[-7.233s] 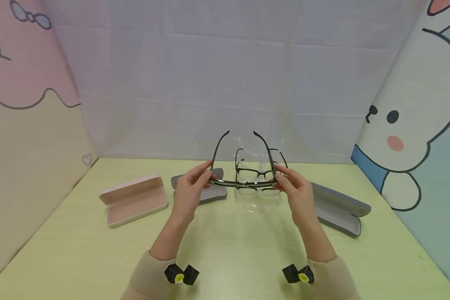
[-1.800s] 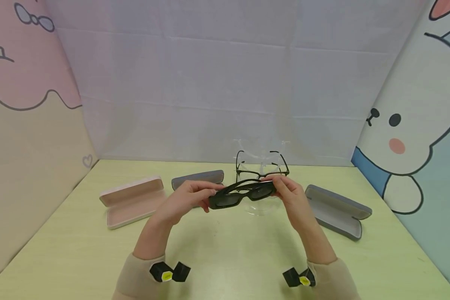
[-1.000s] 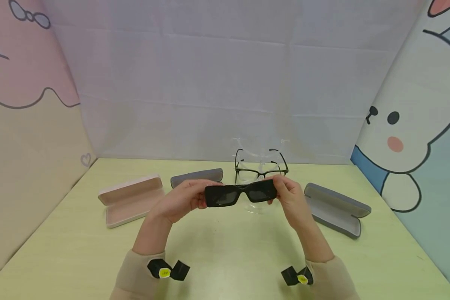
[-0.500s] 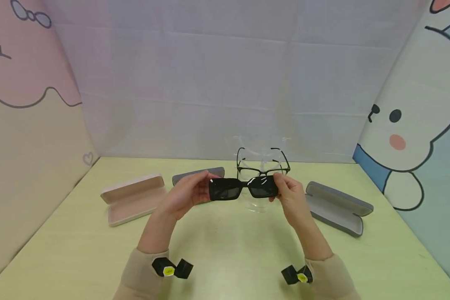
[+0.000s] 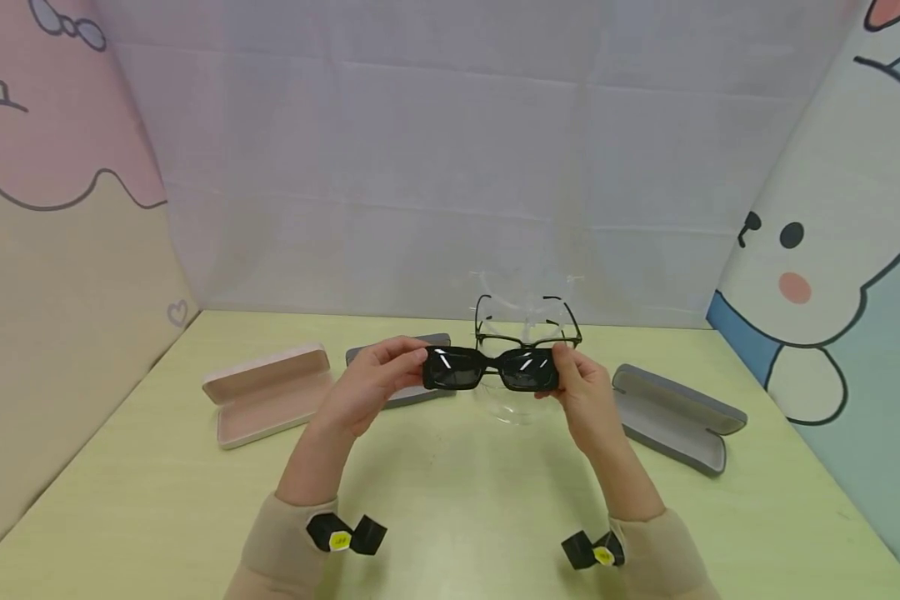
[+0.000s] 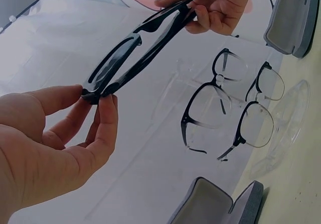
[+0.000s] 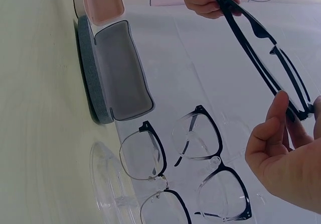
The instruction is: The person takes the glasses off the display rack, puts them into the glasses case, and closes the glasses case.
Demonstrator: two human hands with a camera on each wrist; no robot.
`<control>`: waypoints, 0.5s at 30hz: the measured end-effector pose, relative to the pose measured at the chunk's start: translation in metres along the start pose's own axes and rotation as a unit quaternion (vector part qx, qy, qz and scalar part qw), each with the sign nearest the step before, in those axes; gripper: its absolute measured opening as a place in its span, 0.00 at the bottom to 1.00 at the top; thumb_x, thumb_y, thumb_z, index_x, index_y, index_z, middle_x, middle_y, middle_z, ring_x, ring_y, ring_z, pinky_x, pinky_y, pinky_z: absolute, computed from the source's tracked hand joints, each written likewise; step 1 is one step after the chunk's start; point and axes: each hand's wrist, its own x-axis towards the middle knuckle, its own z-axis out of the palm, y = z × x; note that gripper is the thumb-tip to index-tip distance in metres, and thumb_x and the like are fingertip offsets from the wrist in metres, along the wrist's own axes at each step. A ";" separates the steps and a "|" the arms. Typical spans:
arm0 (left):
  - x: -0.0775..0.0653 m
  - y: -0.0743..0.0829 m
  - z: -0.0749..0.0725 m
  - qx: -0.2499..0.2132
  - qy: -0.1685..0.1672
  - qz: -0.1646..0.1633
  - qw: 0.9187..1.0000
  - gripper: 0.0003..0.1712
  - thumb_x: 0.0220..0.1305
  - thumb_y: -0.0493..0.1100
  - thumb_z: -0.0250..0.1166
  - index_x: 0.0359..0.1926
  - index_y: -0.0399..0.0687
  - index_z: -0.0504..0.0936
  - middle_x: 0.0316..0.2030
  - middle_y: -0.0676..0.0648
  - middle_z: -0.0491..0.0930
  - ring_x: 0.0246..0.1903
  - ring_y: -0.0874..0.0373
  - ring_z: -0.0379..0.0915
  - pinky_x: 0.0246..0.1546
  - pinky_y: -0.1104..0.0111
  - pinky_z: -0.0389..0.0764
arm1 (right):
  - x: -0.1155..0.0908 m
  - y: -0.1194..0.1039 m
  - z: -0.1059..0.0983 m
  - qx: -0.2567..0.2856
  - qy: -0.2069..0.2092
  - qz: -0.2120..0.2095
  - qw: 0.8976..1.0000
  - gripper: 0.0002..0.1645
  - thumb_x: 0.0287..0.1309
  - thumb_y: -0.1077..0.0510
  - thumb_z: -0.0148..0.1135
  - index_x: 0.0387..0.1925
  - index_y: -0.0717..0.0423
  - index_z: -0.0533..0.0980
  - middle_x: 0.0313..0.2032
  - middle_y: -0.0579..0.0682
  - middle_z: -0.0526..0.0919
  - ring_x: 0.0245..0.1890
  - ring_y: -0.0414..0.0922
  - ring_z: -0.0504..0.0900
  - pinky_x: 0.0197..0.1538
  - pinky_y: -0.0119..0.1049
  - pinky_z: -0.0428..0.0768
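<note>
A pair of black sunglasses [image 5: 456, 371] with dark rectangular lenses is held up between my two hands, level, in front of the eyewear stand. Their temples lie folded behind the front, as both wrist views show. My left hand [image 5: 363, 385] pinches the left end between thumb and fingers. At the other end my right hand [image 5: 587, 400] pinches the right hinge corner the same way. Behind them a clear display stand [image 5: 516, 410] carries two pairs of eyeglasses: dark-framed glasses [image 7: 220, 138] above and half-rimmed glasses [image 7: 163, 153] below, which the sunglasses hide in the head view.
Three glasses cases lie open on the pale yellow table [image 5: 450, 517]: a pink case [image 5: 270, 400] at left, a grey case [image 5: 412, 398] partly behind my left hand, and another grey case [image 5: 675, 421] at right. A white cloth backdrop [image 5: 420, 167] rises behind the table.
The sunglasses' temples, spread 7.2 seconds ago, are now folded in. The dark lenses have turned to face up toward the head camera, and the sunglasses have risen slightly over the last second.
</note>
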 end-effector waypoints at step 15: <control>-0.001 0.000 -0.001 0.005 0.068 0.016 0.998 0.16 0.65 0.38 0.54 0.48 0.28 0.72 0.36 0.52 0.77 0.32 0.61 0.76 0.43 0.70 0.78 | -0.004 0.001 0.002 0.034 -0.039 -0.007 0.999 0.12 0.65 0.57 0.49 0.29 0.47 0.77 0.29 0.43 0.81 0.27 0.38 0.82 0.36 0.27 0.79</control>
